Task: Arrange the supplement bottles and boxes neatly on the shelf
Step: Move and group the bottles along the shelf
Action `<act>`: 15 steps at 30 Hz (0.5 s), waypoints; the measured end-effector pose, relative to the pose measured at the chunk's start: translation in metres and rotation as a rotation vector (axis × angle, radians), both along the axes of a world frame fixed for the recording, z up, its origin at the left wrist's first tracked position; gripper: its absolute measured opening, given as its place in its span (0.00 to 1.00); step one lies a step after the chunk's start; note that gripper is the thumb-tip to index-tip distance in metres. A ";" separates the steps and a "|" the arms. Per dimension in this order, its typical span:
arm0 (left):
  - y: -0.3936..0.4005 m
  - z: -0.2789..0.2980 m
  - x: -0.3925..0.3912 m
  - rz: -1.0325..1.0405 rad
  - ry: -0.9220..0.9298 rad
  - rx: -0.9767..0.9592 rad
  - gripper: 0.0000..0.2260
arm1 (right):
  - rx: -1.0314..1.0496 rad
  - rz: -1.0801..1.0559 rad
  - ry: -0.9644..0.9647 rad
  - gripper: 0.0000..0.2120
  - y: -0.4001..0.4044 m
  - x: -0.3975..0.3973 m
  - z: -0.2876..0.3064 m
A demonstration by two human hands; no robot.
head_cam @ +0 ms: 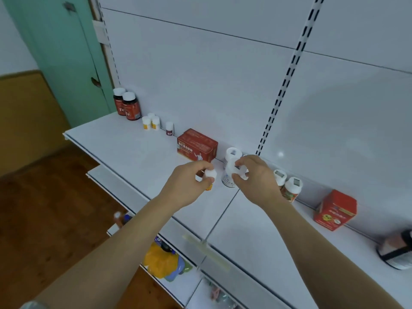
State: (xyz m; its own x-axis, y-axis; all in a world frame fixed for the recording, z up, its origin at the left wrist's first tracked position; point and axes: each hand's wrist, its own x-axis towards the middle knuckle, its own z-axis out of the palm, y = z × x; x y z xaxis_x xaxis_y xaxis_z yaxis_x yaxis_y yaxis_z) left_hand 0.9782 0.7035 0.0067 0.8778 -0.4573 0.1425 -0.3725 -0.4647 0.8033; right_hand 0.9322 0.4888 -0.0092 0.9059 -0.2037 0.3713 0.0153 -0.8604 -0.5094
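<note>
Bottles occupy both of my hands at the middle of the white shelf (124, 148). My left hand (187, 184) is curled around a small white-capped bottle (210, 175) with a bit of orange label showing below the fingers; I cannot tell whether it touches the shelf. My right hand (256, 181) pinches a small white bottle (242, 172) between thumb and fingers, just beside the tall white bottle (230, 168) that stands upright on the shelf between my two hands.

Taking that tall white bottle as my landmark: just behind and to its left sits a red box (197, 144) against the back panel (200, 74). Further left along the back stand a single small bottle with a dark label (169, 128), then a cluster of small yellow-labelled bottles (151, 122), then two dark red bottles (127, 105) with white caps at the shelf's far left end. To the right of the landmark, partly behind my right wrist, stand two white-capped bottles with red labels (289, 186), then a second red box (335, 210) turned at an angle, and at the frame's right edge a dark container (396, 253) lying on its side.

Below the landmark, lower shelves carry a yellow packet (159, 259) and other blurred items.
</note>
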 end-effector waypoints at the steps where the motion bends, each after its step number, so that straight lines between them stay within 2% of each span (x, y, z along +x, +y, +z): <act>1: -0.001 -0.001 0.010 -0.017 -0.006 0.007 0.12 | -0.033 -0.023 0.002 0.14 0.001 0.008 -0.003; 6: -0.009 -0.008 0.056 -0.099 -0.032 0.040 0.09 | -0.162 -0.072 -0.009 0.14 0.010 0.037 -0.021; 15: -0.010 -0.017 0.111 -0.289 -0.054 0.045 0.11 | -0.253 -0.187 0.002 0.11 0.029 0.050 -0.041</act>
